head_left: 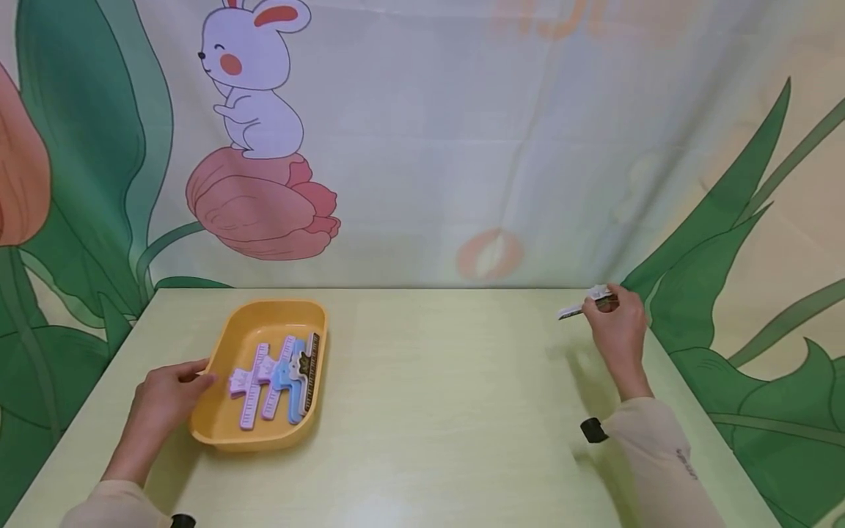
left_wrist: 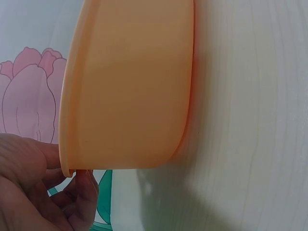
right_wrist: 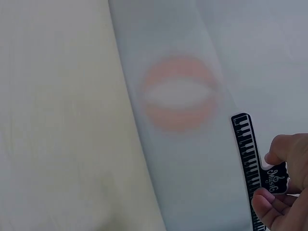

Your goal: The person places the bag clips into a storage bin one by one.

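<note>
On the left of the table stands a yellow plastic tray (head_left: 280, 323). My left hand (head_left: 161, 400) grips its left rim between thumb and fingers; the left wrist view shows the tray's outer wall (left_wrist: 130, 86) close up. Inside the tray lie several piano-key clips: lilac ones (head_left: 251, 396), a blue one (head_left: 295, 403) and a black-and-white one (head_left: 312, 381) by the right wall. Above the table's far right, my right hand (head_left: 620, 330) pinches a black clip (right_wrist: 248, 151) by its handle, which is lettered "Music". Its long bar carries a piano-keyboard print.
The pale wood-look table (head_left: 449, 396) runs back to a printed curtain (head_left: 422, 147) with a rabbit and tulips. Painted leaves (head_left: 700, 293) cover the backdrop along the right edge. A dark wrist device (head_left: 593, 430) sits at the right sleeve.
</note>
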`<state>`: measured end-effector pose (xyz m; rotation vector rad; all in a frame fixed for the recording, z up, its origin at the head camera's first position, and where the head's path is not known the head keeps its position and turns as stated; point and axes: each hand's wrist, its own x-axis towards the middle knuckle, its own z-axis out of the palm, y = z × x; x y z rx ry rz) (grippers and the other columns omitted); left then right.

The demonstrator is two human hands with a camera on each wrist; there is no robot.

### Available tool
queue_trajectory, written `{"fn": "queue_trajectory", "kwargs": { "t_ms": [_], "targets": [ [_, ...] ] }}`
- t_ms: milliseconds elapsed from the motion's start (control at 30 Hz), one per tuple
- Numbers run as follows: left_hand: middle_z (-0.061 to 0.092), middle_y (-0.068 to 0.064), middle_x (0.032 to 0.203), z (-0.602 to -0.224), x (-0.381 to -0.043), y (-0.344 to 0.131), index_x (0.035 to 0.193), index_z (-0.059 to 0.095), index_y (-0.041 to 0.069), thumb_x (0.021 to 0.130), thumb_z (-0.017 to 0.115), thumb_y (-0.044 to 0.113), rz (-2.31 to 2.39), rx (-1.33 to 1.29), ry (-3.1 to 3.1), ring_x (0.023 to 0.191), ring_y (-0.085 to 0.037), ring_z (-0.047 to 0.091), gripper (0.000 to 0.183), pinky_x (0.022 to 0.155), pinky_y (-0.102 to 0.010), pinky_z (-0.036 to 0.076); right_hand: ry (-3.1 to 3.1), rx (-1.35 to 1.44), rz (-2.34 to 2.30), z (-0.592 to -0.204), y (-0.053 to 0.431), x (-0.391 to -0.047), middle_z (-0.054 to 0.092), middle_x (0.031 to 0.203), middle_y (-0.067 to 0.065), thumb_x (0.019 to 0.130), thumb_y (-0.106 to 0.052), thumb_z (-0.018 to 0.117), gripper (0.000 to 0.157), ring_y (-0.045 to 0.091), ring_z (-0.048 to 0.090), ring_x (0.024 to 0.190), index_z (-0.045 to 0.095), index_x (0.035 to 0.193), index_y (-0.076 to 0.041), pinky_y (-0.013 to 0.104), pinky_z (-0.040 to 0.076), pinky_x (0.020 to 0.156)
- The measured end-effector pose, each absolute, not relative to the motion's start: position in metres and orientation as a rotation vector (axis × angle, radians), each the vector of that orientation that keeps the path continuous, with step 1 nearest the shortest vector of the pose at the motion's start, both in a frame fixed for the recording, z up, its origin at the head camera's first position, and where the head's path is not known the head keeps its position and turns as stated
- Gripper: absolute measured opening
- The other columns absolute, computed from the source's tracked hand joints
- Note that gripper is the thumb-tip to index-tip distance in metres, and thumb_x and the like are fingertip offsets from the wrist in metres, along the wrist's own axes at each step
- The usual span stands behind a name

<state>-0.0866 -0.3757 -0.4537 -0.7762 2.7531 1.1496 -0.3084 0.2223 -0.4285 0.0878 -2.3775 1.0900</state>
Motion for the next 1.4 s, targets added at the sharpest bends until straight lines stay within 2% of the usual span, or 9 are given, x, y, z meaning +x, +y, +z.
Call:
{"fn": "queue_trajectory", "kwargs": {
  "t_ms": [167, 300, 400, 467, 633, 767, 1200, 1400],
  "targets": [
    [0.046, -0.040, 0.144, -0.453, -0.086, -0.375, 0.149, 0.043, -0.010, 0.107, 0.056, 0.026, 1.149, -0.778, 2.751, 0.116, -0.047, 0.058, 0.057, 0.091, -0.051, 0.054, -2.370, 0.110, 1.104, -0.415, 0.221, -0.305, 0.066, 0.109, 0.027, 0.095, -0.013, 0.065, 0.046, 0.038, 0.065, 0.094, 0.061, 0.133, 0.012, 0.045, 0.046, 0.091],
    [0.047, -0.040, 0.142, -0.453, -0.087, -0.375, 0.148, 0.043, -0.010, 0.107, 0.056, 0.026, 1.146, -0.775, 2.762, 0.116, -0.048, 0.058, 0.056, 0.090, -0.051, 0.054, -2.353, 0.114, 1.108, -0.407, 0.220, -0.302, 0.065, 0.112, 0.026, 0.095, -0.011, 0.066, 0.044, 0.035, 0.066, 0.093, 0.062, 0.133, 0.011, 0.027, 0.047, 0.080],
    [0.047, -0.040, 0.142, -0.453, -0.087, -0.375, 0.148, 0.043, -0.010, 0.107, 0.055, 0.026, 1.141, -0.775, 2.768, 0.117, -0.048, 0.058, 0.056, 0.091, -0.052, 0.054, -2.330, 0.126, 1.101, -0.402, 0.219, -0.301, 0.066, 0.111, 0.025, 0.094, -0.010, 0.067, 0.042, 0.030, 0.065, 0.091, 0.063, 0.131, 0.011, 0.018, 0.042, 0.076],
    [0.046, -0.040, 0.143, -0.452, -0.087, -0.375, 0.148, 0.043, -0.010, 0.108, 0.055, 0.026, 1.138, -0.772, 2.769, 0.116, -0.048, 0.058, 0.056, 0.090, -0.052, 0.053, -2.312, 0.135, 1.098, -0.399, 0.219, -0.300, 0.066, 0.110, 0.025, 0.093, -0.009, 0.068, 0.041, 0.026, 0.064, 0.089, 0.064, 0.130, 0.010, 0.017, 0.041, 0.077],
    [0.046, -0.039, 0.145, -0.452, -0.087, -0.374, 0.149, 0.043, -0.009, 0.108, 0.055, 0.026, 1.146, -0.804, 2.740, 0.109, -0.042, 0.060, 0.056, 0.081, -0.040, 0.054, -2.284, 0.140, 1.102, -0.391, 0.217, -0.297, 0.066, 0.110, 0.023, 0.094, -0.011, 0.069, 0.040, 0.007, 0.057, 0.086, 0.066, 0.129, 0.007, 0.015, 0.041, 0.076],
    [0.046, -0.039, 0.145, -0.452, -0.087, -0.375, 0.149, 0.043, -0.009, 0.107, 0.056, 0.027, 1.148, -0.808, 2.735, 0.109, -0.041, 0.060, 0.056, 0.080, -0.039, 0.053, -2.257, 0.160, 1.125, -0.386, 0.216, -0.293, 0.066, 0.111, 0.023, 0.094, -0.010, 0.069, 0.039, -0.005, 0.053, 0.084, 0.066, 0.129, 0.007, 0.011, 0.042, 0.075],
    [0.048, -0.040, 0.143, -0.454, -0.086, -0.376, 0.148, 0.045, -0.009, 0.106, 0.057, 0.028, 1.139, -0.800, 2.753, 0.111, -0.044, 0.060, 0.057, 0.082, -0.043, 0.053, -2.249, 0.183, 1.206, -0.363, 0.214, -0.281, 0.065, 0.113, 0.022, 0.095, -0.013, 0.069, 0.042, -0.010, 0.054, 0.085, 0.066, 0.133, 0.005, 0.010, 0.044, 0.077],
    [0.047, -0.039, 0.144, -0.454, -0.087, -0.377, 0.149, 0.044, -0.008, 0.107, 0.057, 0.029, 1.133, -0.798, 2.750, 0.108, -0.041, 0.060, 0.058, 0.077, -0.037, 0.051, -2.227, 0.194, 1.229, -0.355, 0.215, -0.277, 0.065, 0.113, 0.018, 0.095, -0.014, 0.070, 0.043, -0.007, 0.055, 0.086, 0.066, 0.134, 0.004, 0.009, 0.045, 0.077]
  ]
}}
